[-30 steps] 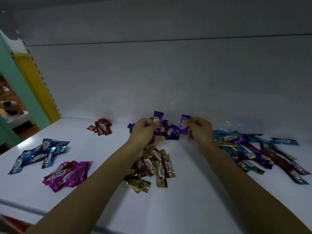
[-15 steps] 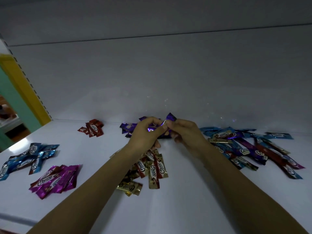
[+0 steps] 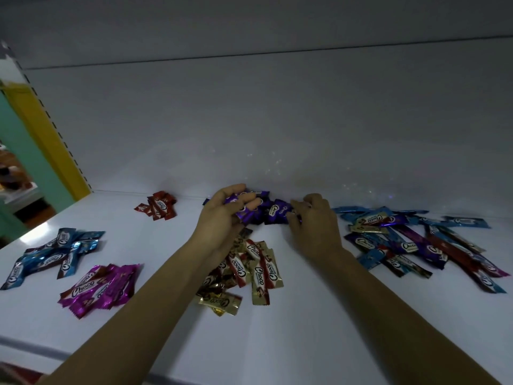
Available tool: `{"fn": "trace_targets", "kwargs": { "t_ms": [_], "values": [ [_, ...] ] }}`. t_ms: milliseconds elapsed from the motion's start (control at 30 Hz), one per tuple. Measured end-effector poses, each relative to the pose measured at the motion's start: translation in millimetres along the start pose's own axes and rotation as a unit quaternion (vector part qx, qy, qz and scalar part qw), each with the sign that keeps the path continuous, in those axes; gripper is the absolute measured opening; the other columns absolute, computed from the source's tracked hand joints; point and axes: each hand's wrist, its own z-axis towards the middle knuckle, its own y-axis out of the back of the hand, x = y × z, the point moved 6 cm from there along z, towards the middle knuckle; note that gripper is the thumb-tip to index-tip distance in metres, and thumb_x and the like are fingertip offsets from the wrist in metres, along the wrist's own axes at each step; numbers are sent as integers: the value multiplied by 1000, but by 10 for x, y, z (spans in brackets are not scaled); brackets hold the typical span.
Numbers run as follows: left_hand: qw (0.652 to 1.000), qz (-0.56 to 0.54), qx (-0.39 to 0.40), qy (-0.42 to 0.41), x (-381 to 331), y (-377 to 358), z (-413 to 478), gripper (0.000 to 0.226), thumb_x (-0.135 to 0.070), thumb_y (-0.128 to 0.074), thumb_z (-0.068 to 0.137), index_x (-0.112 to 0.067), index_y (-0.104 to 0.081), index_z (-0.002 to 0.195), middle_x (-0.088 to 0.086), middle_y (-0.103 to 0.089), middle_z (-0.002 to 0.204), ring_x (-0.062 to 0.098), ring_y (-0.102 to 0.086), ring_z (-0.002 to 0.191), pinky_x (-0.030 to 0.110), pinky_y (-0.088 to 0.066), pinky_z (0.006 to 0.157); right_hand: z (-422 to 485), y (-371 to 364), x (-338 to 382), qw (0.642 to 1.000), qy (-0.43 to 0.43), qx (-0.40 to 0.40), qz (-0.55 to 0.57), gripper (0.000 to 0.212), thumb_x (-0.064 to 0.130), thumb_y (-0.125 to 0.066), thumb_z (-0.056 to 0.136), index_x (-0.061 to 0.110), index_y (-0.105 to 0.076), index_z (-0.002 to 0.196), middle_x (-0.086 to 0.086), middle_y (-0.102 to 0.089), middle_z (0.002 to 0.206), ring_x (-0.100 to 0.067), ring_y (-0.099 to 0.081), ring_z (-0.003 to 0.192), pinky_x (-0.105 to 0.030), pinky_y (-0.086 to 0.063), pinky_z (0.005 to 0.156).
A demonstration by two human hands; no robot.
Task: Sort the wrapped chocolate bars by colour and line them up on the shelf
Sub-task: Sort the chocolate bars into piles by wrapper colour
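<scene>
Head view. White shelf [image 3: 277, 329] w/ wrapped choc. bars lying in colour grps.

- **L hand** [image 3: 222, 218]: rear centre, palm turned inward. Fingers [image 3: 249, 204] and thumb curl round a few of the purple bars [image 3: 273, 211].
- **Purple grp:** the rest lies close to the back panel [image 3: 249, 120], btwn the two hands.
- **R hand** [image 3: 313, 226]: just beside the purple grp's right end, fingers bent, tips touching the nearest purple wrapper. Cannot tell whether they pinch it or only rest on it.
- **Gold bars** [image 3: 258, 270]: loose heap in front of the purple grp, partly hidden under the L wrist and forearm.
- **Red bars** [image 3: 158, 208]: small cluster at the rear, left of the L hand.
- **Blue bars** [image 3: 55, 254]: far left.
- **Magenta bars** [image 3: 100, 284]: near the blue grp, toward the front edge, not touching it.
- **Mixed heap** [image 3: 410, 240]: right of the R hand. Blue, purple, red and gold wrappers overlap, unsorted.

In every grp the wrappers overlap at varied angles. A yellow upright [image 3: 47, 134] w/ a slotted edge stands at the shelf's left end.
</scene>
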Motion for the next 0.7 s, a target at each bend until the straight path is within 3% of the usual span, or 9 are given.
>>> {"fn": "trace_targets", "kwargs": {
  "t_ms": [67,133,200,267,367,467,533,600,700],
  "values": [
    [1000,-6,2,-20,-13,-17,4,20,-1,-43,98,-14,-55,108,9,-69,111,18,-68,101,30,-53,90,7,158,160,981,-20,-5,194,31,39,-50,95,16,-70,105,-10,-61,102,-14,-53,90,-16,-39,79],
    [998,32,9,-50,-24,-59,9,14,-6,-45,99,-16,-52,107,6,-69,115,20,-65,107,32,-51,93,-17,176,405,881,-87,100,455,25,36,-54,93,16,-69,91,-5,-67,85,-10,-61,75,-18,-47,76],
    [993,84,31,-79,-12,-115,-11,11,-12,-46,100,-17,-51,108,-1,-69,117,17,-64,109,32,-51,93,-58,197,598,808,-107,155,558,13,21,-61,90,11,-69,93,-3,-70,80,-14,-67,69,-28,-54,76],
    [977,166,49,-128,-6,-140,-41,11,-15,-46,100,-18,-51,109,-5,-67,115,15,-64,107,29,-54,88,-76,209,629,787,-107,157,587,15,7,-63,87,0,-66,100,-4,-70,77,-13,-67,63,-22,-55,69],
    [914,331,43,-232,-65,-70,-71,23,-15,-52,97,-18,-51,120,-8,-63,113,10,-63,97,17,-52,78,-68,203,520,802,-142,142,562,14,6,-64,87,1,-66,100,-2,-70,74,-7,-65,57,-16,-49,59],
    [843,479,54,-238,-24,95,-12,39,-26,-54,96,-20,-46,134,-13,-55,122,2,-52,110,4,-39,84,6,83,223,819,-240,80,515,11,6,-65,86,2,-64,96,-9,-69,76,-6,-62,49,-19,-51,55],
    [786,569,85,-225,76,177,1,46,-52,-47,92,-25,-53,130,-11,-58,123,7,-52,114,24,-46,93,71,-16,35,846,-271,38,457,7,8,-67,85,7,-61,87,-14,-70,80,-13,-63,50,-32,-58,61],
    [745,627,110,-200,178,213,-45,62,-68,-32,86,-27,-59,123,-9,-61,119,11,-55,108,40,-48,92,140,-80,-51,907,-248,21,340,11,17,-69,84,14,-58,81,-11,-70,84,-19,-65,61,-40,-58,66],
    [689,694,141,-152,335,259,-117,62,-66,-31,90,-26,-55,131,-4,-58,127,14,-52,112,34,-44,94,174,-106,-64,968,-206,47,136,15,32,-64,87,19,-57,88,0,-62,88,-19,-58,78,-33,-48,66]
  ]
}}
